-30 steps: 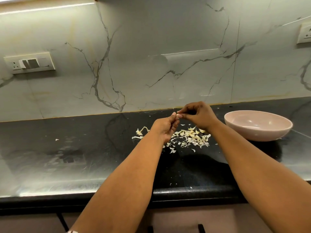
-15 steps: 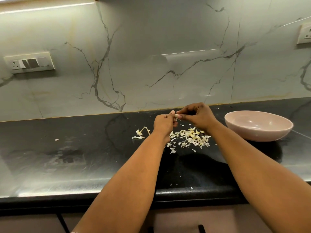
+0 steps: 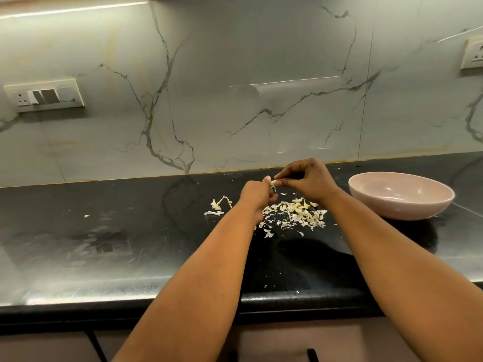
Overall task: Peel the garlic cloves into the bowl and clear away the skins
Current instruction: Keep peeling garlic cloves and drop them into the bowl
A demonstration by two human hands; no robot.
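Note:
A small garlic clove (image 3: 273, 183) is held above the black counter (image 3: 104, 231), pinched from both sides. My left hand (image 3: 257, 195) grips it from the left with curled fingers, and my right hand (image 3: 307, 180) pinches its skin from the right. Below the hands lies a heap of pale garlic skins and cloves (image 3: 295, 214). A pink bowl (image 3: 401, 195) stands to the right of my right hand; I see nothing in the part of its inside that shows.
A dry garlic stem with root end (image 3: 219, 204) lies left of the heap, and a stray skin flake (image 3: 86, 216) further left. Marble backsplash behind carries a switch plate (image 3: 44, 95) and a socket (image 3: 473, 54). The counter's front edge (image 3: 287, 300) runs below my forearms.
My left hand has turned and closed more tightly round the clove, and a strip of skin now hangs from it. Both hands stay in about the same place above the heap.

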